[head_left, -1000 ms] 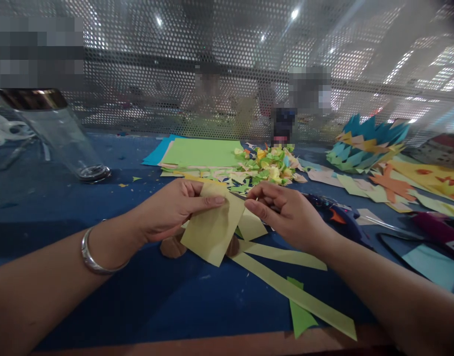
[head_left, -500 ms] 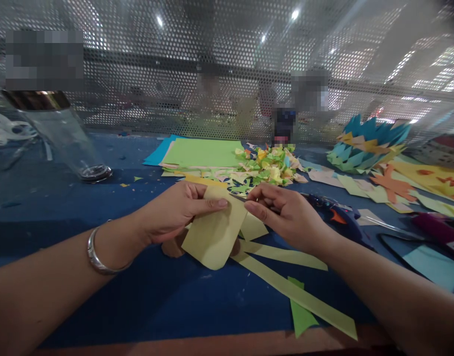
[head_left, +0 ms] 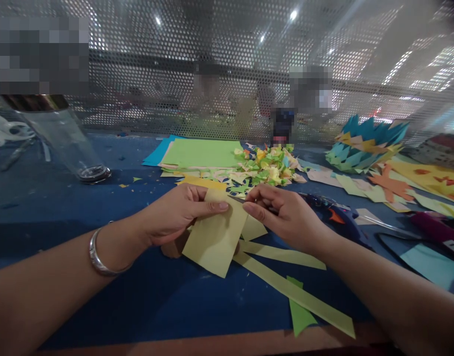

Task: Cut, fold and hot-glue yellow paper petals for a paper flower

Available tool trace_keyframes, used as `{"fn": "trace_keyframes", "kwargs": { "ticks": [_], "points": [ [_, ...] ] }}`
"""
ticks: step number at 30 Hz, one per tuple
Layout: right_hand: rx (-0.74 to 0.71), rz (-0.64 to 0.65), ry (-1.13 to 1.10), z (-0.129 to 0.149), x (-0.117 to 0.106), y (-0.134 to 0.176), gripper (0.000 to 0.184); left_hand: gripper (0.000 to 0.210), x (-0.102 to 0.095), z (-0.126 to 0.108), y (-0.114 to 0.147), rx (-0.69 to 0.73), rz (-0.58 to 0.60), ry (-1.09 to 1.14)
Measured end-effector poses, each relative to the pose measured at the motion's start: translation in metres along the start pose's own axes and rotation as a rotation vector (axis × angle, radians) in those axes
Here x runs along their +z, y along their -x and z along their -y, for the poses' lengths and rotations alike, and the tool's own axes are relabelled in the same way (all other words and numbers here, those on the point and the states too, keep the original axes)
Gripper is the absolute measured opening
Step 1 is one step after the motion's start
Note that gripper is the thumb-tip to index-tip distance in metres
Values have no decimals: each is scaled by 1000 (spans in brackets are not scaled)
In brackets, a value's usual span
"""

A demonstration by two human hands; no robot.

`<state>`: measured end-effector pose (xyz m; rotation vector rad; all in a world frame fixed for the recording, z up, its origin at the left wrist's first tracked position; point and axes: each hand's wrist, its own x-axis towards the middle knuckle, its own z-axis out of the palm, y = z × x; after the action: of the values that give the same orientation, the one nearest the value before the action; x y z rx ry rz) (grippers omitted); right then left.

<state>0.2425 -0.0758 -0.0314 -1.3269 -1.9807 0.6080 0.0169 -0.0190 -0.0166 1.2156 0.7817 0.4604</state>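
Observation:
Pinched under the thumb of my left hand [head_left: 186, 210] is a pale yellow sheet of paper [head_left: 214, 244], tilted above the table. My right hand [head_left: 282, 212] is closed beside the sheet's upper right edge. From its fingers a thin, dark metal blade [head_left: 236, 199] points left against the paper; the rest is hidden by the hand, so I cannot tell its kind. Pale yellow paper strips [head_left: 294, 289] and a green scrap [head_left: 299, 309] lie below my right hand. A brown object [head_left: 172, 248] shows partly behind the sheet.
Stacked coloured paper [head_left: 208, 152] and a pile of paper cuttings [head_left: 269, 165] lie beyond my hands. A glass bottle [head_left: 64, 143] stands left. To the right are a dark blue glue gun [head_left: 343, 222], a purple tool [head_left: 436, 232], a cable and a zigzag paper crown [head_left: 366, 143].
The lower edge of the yellow sheet looked curved and now hangs flatter with a pointed corner. Both hands keep nearly the same place and grip.

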Motion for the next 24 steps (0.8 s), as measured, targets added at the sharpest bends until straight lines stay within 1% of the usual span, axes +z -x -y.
{"fn": "trace_keyframes", "kwargs": {
  "ticks": [3, 8, 16, 24],
  "points": [
    [4, 8, 3, 0, 0, 1, 29, 21, 2, -1, 1, -19, -16, -15],
    [6, 3, -20, 2, 0, 2, 30, 18, 5, -2, 3, -38, -8, 10],
    [-2, 3, 4, -2, 1, 1, 29, 25, 1, 0, 2, -38, 24, -31],
    [7, 15, -8, 0, 2, 1, 30, 25, 1, 3, 1, -44, 30, 1]
  ]
}}
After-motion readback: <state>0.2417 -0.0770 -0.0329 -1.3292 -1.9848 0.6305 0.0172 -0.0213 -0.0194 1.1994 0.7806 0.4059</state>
